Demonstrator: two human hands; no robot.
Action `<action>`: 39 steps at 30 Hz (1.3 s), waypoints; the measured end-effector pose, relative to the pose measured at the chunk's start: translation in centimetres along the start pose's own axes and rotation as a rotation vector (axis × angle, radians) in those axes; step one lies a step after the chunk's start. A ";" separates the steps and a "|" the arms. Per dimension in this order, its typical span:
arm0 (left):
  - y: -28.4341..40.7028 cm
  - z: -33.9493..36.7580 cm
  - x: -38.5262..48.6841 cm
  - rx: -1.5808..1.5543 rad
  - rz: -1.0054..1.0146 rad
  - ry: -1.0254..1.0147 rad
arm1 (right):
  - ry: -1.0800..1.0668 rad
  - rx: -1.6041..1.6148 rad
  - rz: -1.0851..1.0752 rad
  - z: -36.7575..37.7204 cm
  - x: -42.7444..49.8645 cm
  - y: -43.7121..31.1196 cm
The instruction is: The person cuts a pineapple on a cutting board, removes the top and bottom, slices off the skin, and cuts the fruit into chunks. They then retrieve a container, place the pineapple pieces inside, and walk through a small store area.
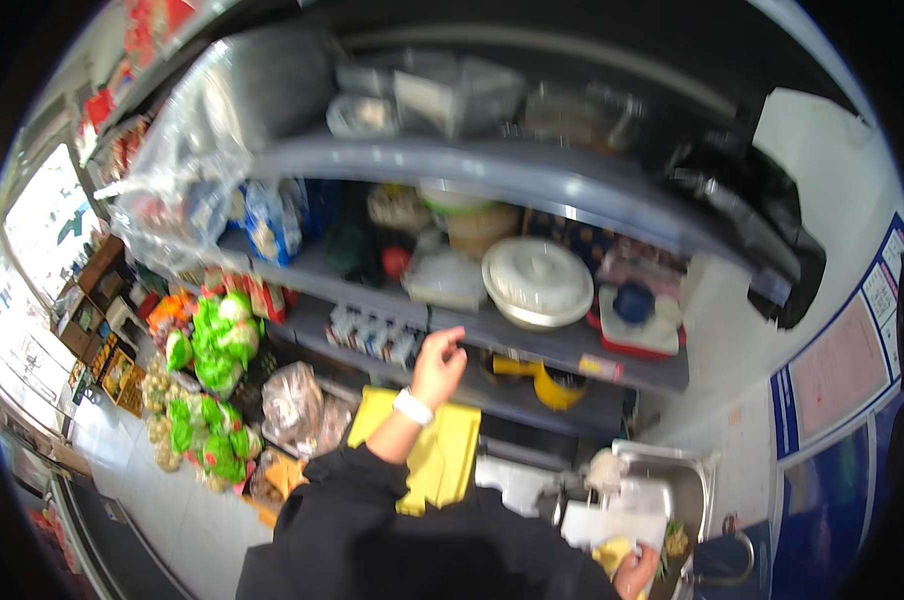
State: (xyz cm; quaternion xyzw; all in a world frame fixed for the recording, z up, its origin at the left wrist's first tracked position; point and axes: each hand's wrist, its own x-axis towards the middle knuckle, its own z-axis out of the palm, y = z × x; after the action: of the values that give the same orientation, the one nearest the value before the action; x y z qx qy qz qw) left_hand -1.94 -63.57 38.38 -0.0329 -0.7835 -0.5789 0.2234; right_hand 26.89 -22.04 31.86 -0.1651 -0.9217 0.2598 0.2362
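Note:
My left hand (438, 366), with a white band (413, 406) round its wrist, is raised before a dark shelf unit (489, 343). Its fingers are loosely bent and nothing shows in them. Below that arm lies a yellow board or sheet (452, 457). At the lower right, my right hand (635, 571) is by a piece of yellow food (611, 553) on a white board (587, 525) at the sink (703, 487). Whether it grips the piece is unclear. Green leafy tops, perhaps from a pineapple (675, 538), lie beside the board in the sink.
A white lidded bowl (538, 283) and a red-rimmed tray (639, 330) stand on the middle shelf. A yellow-handled item (557, 385) sits below. Bagged green vegetables (227, 341) and a plastic bag (293, 401) are at left. A black bag (759, 195) hangs at upper right.

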 end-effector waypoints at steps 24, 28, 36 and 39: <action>14.1 8.4 6.3 -0.104 0.533 -0.280 | 0.154 0.098 0.126 0.3 4.0 -1.0; 11.4 18.3 -2.1 -0.227 0.402 -0.738 | 0.264 0.086 0.258 -1.0 0.2 -1.3; 13.9 30.4 -21.3 -0.470 0.508 -1.643 | 0.618 -0.210 0.904 -4.2 -17.8 -3.6; 15.7 34.1 -24.4 -0.540 0.445 -1.923 | 0.848 -0.278 1.086 -2.8 -21.2 -7.3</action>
State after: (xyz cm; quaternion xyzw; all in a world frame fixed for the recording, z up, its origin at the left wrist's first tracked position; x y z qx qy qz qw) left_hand 14.18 -21.89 35.12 -0.6774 -0.4507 -0.4099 -0.4123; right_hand 44.65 -35.85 30.58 -0.7177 -0.5618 0.1340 0.3890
